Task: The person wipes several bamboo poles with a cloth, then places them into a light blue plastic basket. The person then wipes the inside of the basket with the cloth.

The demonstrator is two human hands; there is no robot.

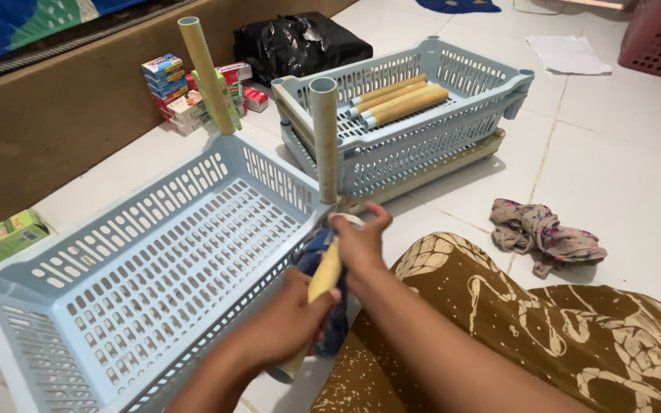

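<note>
Left hand [288,317] grips a cream plastic tube [323,279] low on its length — fingers wrapped round it. Right hand [361,241] is closed over the tube's upper end, with a dark blue cloth [317,256] bunched beside it. Tube sits tilted at the near corner of the big grey-blue basket [139,268] on the floor. Behind — a second basket [422,107] holding more tubes [399,99].
</note>
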